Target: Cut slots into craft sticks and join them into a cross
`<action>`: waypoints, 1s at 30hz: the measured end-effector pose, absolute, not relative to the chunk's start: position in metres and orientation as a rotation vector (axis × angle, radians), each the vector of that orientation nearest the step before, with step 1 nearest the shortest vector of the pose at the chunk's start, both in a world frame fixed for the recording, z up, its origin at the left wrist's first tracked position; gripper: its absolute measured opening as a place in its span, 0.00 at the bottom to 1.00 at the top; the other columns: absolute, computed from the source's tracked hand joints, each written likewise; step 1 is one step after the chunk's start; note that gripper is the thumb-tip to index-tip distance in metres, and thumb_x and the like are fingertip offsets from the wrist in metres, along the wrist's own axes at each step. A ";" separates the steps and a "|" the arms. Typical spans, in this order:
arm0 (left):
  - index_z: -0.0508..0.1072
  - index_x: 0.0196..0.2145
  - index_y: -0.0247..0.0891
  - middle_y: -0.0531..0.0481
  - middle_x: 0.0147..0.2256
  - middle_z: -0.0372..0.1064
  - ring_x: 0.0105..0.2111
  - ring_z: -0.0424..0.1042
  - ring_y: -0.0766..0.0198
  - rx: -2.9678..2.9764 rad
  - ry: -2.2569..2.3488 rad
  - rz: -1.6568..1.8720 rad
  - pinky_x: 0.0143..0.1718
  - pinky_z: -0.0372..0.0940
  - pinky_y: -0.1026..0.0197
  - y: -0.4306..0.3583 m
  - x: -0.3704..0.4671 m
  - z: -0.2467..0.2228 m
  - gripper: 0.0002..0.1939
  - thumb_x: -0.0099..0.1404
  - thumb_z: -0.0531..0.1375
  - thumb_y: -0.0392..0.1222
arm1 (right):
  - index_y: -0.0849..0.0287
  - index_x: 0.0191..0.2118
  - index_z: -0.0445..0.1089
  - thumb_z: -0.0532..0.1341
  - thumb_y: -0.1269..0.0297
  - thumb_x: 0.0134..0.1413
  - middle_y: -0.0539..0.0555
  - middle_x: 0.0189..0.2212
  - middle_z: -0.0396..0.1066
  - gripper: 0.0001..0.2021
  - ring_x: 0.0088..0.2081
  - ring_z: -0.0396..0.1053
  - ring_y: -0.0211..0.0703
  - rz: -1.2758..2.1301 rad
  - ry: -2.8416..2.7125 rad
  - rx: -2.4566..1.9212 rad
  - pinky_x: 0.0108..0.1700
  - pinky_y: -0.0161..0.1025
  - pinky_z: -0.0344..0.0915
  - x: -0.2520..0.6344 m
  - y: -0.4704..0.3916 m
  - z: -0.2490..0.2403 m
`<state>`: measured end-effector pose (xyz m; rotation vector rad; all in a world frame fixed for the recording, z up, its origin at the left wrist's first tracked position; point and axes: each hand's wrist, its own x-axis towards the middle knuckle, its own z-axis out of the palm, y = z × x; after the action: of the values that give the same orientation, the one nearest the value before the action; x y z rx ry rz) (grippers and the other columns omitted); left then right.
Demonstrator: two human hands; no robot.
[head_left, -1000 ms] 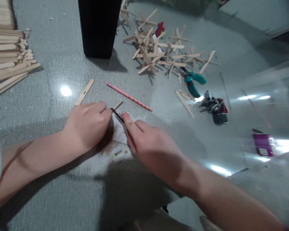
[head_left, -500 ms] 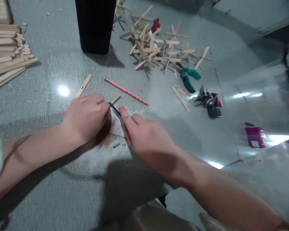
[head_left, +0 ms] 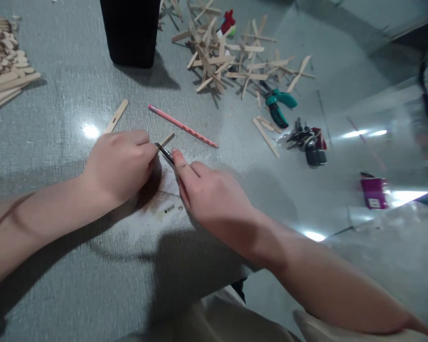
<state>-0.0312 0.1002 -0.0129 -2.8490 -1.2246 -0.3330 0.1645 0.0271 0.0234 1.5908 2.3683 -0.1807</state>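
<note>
My left hand (head_left: 123,161) is closed on a thin wooden stick (head_left: 168,139), whose tip sticks out past the fingers. In my right hand (head_left: 209,194) is a slim dark-bladed knife (head_left: 165,153), the index finger stretched along its back and the blade's end against the stick beside my left fingers. Under the hands lies a pale, stained sheet (head_left: 169,183) with a small printed label. A slotted craft stick (head_left: 117,115) lies just beyond my left hand, and a pink pencil (head_left: 183,127) rests farther forward.
A black container (head_left: 131,33) stands at the back. Craft sticks (head_left: 7,71) are piled at the left. Crossed stick pieces (head_left: 214,61), teal-handled pliers (head_left: 280,107), black clips (head_left: 306,142) and a purple packet (head_left: 374,192) are to the right.
The whole view has shifted slightly, so the objects and both hands appear a little higher and farther left. The grip on the stick and on the knife looks the same.
</note>
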 end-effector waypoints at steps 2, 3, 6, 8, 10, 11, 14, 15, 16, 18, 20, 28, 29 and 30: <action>0.70 0.23 0.40 0.50 0.26 0.66 0.25 0.58 0.63 -2.841 -1.226 -0.333 0.27 0.46 0.57 0.100 -0.031 -0.012 0.17 0.69 0.52 0.33 | 0.67 0.78 0.53 0.51 0.72 0.72 0.64 0.40 0.78 0.32 0.30 0.72 0.46 -0.198 2.319 1.590 0.30 0.38 0.63 0.161 0.031 0.034; 0.70 0.23 0.40 0.50 0.25 0.66 0.25 0.58 0.62 -2.844 -1.229 -0.325 0.26 0.47 0.57 0.101 -0.030 -0.012 0.17 0.68 0.52 0.32 | 0.67 0.78 0.53 0.51 0.72 0.72 0.65 0.41 0.78 0.32 0.31 0.72 0.46 -0.203 2.288 1.589 0.30 0.38 0.64 0.158 0.033 0.038; 0.68 0.22 0.41 0.50 0.25 0.65 0.25 0.57 0.62 -2.867 -1.235 -0.312 0.26 0.47 0.56 0.101 -0.030 -0.008 0.17 0.68 0.53 0.33 | 0.66 0.79 0.52 0.51 0.72 0.72 0.66 0.42 0.78 0.33 0.31 0.73 0.47 -0.216 2.221 1.579 0.29 0.38 0.63 0.153 0.033 0.039; 0.68 0.22 0.41 0.50 0.25 0.65 0.25 0.57 0.62 -2.877 -1.248 -0.304 0.27 0.47 0.56 0.101 -0.029 -0.008 0.16 0.67 0.53 0.32 | 0.66 0.79 0.51 0.51 0.72 0.72 0.65 0.41 0.78 0.33 0.30 0.72 0.46 -0.197 2.225 1.587 0.28 0.38 0.62 0.152 0.031 0.032; 0.69 0.23 0.41 0.50 0.26 0.66 0.26 0.59 0.62 -2.881 -1.258 -0.287 0.27 0.47 0.56 0.101 -0.030 -0.008 0.16 0.68 0.53 0.32 | 0.67 0.79 0.52 0.51 0.72 0.72 0.65 0.41 0.78 0.32 0.29 0.71 0.45 -0.161 2.249 1.614 0.28 0.38 0.62 0.153 0.028 0.024; 0.69 0.24 0.40 0.50 0.27 0.66 0.26 0.60 0.62 -2.882 -1.257 -0.275 0.27 0.48 0.56 0.101 -0.030 -0.009 0.15 0.68 0.53 0.32 | 0.67 0.79 0.52 0.51 0.72 0.72 0.65 0.41 0.78 0.32 0.29 0.71 0.44 -0.147 2.261 1.629 0.28 0.38 0.62 0.155 0.027 0.021; 0.68 0.23 0.40 0.51 0.27 0.65 0.26 0.60 0.62 -2.864 -1.221 -0.280 0.27 0.47 0.57 0.102 -0.031 -0.012 0.15 0.68 0.53 0.33 | 0.67 0.79 0.52 0.51 0.72 0.72 0.66 0.43 0.78 0.32 0.29 0.71 0.44 -0.161 2.270 1.633 0.28 0.38 0.63 0.155 0.028 0.022; 0.68 0.23 0.40 0.51 0.26 0.64 0.26 0.59 0.63 -2.851 -1.208 -0.299 0.27 0.47 0.57 0.102 -0.031 -0.013 0.15 0.68 0.53 0.33 | 0.67 0.79 0.52 0.51 0.72 0.72 0.66 0.43 0.78 0.32 0.30 0.72 0.45 -0.181 2.261 1.627 0.29 0.38 0.64 0.154 0.030 0.027; 0.67 0.23 0.40 0.51 0.26 0.64 0.26 0.59 0.63 -2.843 -1.196 -0.315 0.27 0.47 0.57 0.102 -0.032 -0.013 0.15 0.68 0.53 0.33 | 0.67 0.79 0.52 0.51 0.72 0.72 0.66 0.43 0.78 0.32 0.31 0.73 0.46 -0.208 2.246 1.618 0.29 0.39 0.65 0.153 0.032 0.032; 0.68 0.24 0.40 0.51 0.27 0.64 0.26 0.59 0.63 -2.835 -1.187 -0.327 0.27 0.47 0.57 0.102 -0.033 -0.014 0.15 0.69 0.53 0.34 | 0.67 0.79 0.52 0.51 0.74 0.71 0.67 0.42 0.78 0.33 0.32 0.74 0.48 -0.262 2.193 1.608 0.31 0.39 0.66 0.148 0.037 0.044; 0.70 0.25 0.40 0.51 0.28 0.66 0.27 0.59 0.63 -2.834 -1.193 -0.331 0.27 0.49 0.57 0.102 -0.034 -0.014 0.16 0.71 0.52 0.35 | 0.65 0.79 0.51 0.51 0.78 0.67 0.68 0.43 0.78 0.36 0.33 0.75 0.48 -0.298 2.120 1.594 0.31 0.39 0.66 0.144 0.039 0.053; 0.72 0.25 0.42 0.50 0.27 0.68 0.26 0.60 0.62 -2.796 -1.191 -0.287 0.26 0.48 0.57 0.108 -0.035 -0.015 0.18 0.71 0.51 0.39 | 0.68 0.77 0.53 0.51 0.71 0.74 0.65 0.43 0.79 0.30 0.35 0.76 0.49 -0.319 2.358 1.735 0.35 0.40 0.70 0.159 0.032 0.033; 0.72 0.25 0.41 0.50 0.28 0.68 0.26 0.60 0.61 -2.808 -1.209 -0.261 0.26 0.48 0.57 0.108 -0.035 -0.014 0.18 0.72 0.51 0.39 | 0.68 0.77 0.54 0.51 0.70 0.75 0.65 0.45 0.79 0.29 0.37 0.76 0.50 -0.343 2.371 1.762 0.38 0.41 0.71 0.161 0.031 0.030; 0.73 0.26 0.41 0.50 0.28 0.68 0.27 0.61 0.61 -2.819 -1.218 -0.248 0.27 0.49 0.57 0.109 -0.035 -0.012 0.19 0.73 0.50 0.40 | 0.67 0.76 0.56 0.51 0.69 0.76 0.64 0.46 0.80 0.28 0.38 0.77 0.50 -0.362 2.380 1.787 0.39 0.41 0.71 0.162 0.030 0.028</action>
<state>-0.0354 0.1085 -0.0124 -2.8193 -1.2183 -0.2475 0.1617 0.0296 0.0283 1.7874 2.3796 -0.3623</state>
